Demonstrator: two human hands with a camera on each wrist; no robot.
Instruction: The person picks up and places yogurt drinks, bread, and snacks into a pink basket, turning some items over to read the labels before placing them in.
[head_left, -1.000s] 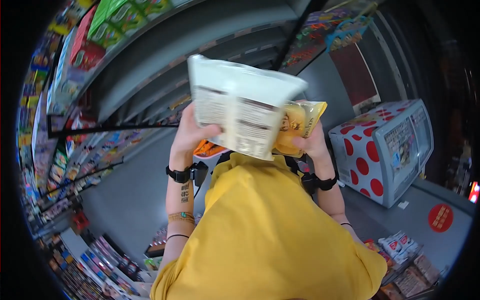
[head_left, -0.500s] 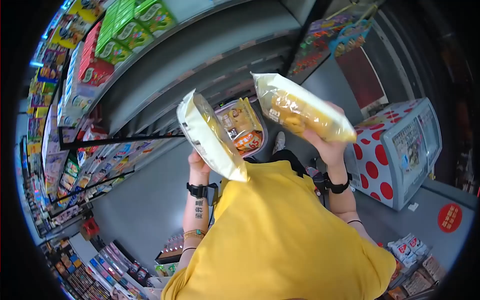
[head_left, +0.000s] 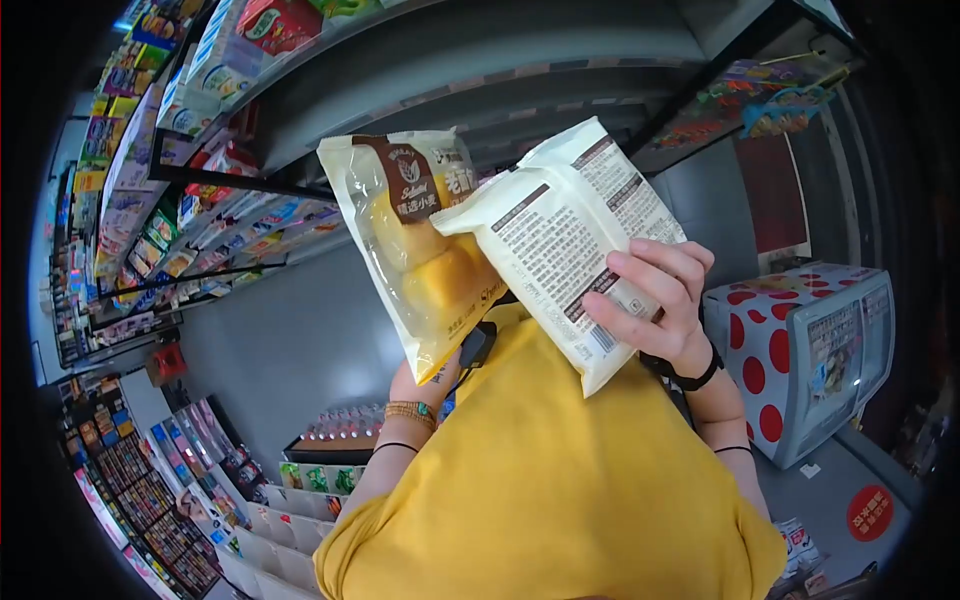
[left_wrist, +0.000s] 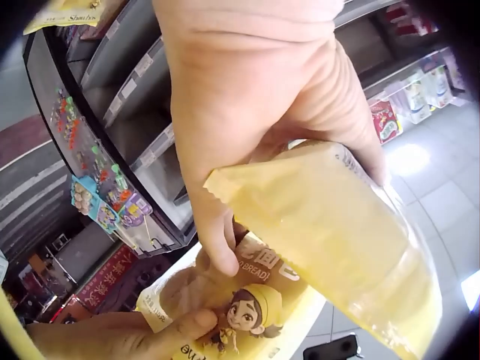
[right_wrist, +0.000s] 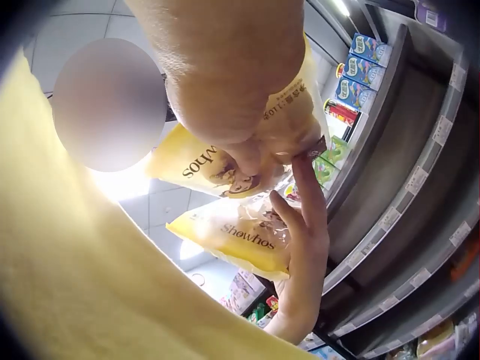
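My left hand (left_wrist: 255, 97) grips a clear-and-yellow bag of bread (head_left: 440, 270), whose front faces up in the head view, brown label at its top. In that view the bag hides most of this hand. My right hand (head_left: 665, 300) holds a second bread bag (head_left: 575, 240), fingers spread across its white printed back. This bag overlaps the first one's right edge. The right wrist view shows the left hand's index finger (right_wrist: 306, 180) reaching up to the second bag. There, "Showhos" lettering and a cartoon figure show on the bags.
Bare grey shelves (head_left: 560, 90) stand ahead, with boxed goods (head_left: 280, 25) at the upper left. A red-dotted chest freezer (head_left: 790, 350) is to the right. Packed snack racks (head_left: 150, 230) line the left side, and hanging packets (head_left: 780, 110) are at the upper right.
The two bags, held apart half a second ago, have come together and overlap. The left one has turned front up, the right one back up. The basket between them is no longer visible.
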